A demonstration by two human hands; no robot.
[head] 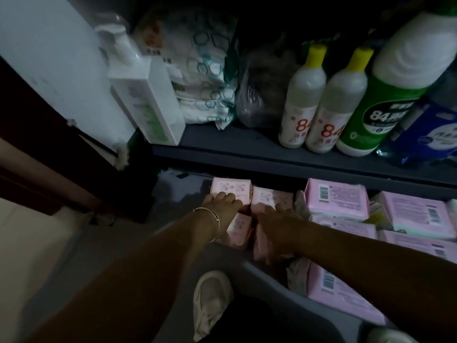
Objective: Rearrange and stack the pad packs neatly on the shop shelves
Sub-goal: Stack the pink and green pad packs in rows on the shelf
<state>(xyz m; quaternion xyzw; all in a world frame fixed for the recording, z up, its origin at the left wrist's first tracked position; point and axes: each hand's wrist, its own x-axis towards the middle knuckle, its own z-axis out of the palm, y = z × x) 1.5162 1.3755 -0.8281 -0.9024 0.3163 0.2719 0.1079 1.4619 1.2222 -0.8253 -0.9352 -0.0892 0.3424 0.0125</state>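
Head view: dim light, both our arms reaching into the bottom shelf (173, 194).
Pad packs: small pale-pink packs (231, 190) standing in rows at the shelf's left end; bigger pink packs (337, 199) stacked flat just to their right, barcodes up.
Left hand (222, 203): fingers laid over the top of the back-left small pack, lightly bent; we cannot tell whether they grip or only press. Bangle (214, 219) on that wrist.
Right hand (279, 219): spread flat, fingers fairly straight, pressing on the neighbouring small packs; nothing pinched.
Step in hand, as we judge it: squaring the small packs into an even block.
Doing it well: we should push both hands together so the packs sit flush and upright, edges lined with the shelf front, and leave no gap against the bigger stack.
Risk: soft wrappers may buckle or tip if pressed from one side only.
Upper shelf: bottles (303, 100) with yellow caps, a green jug (385, 95), wrapped goods.
Below: our shoe (212, 298) on the floor.
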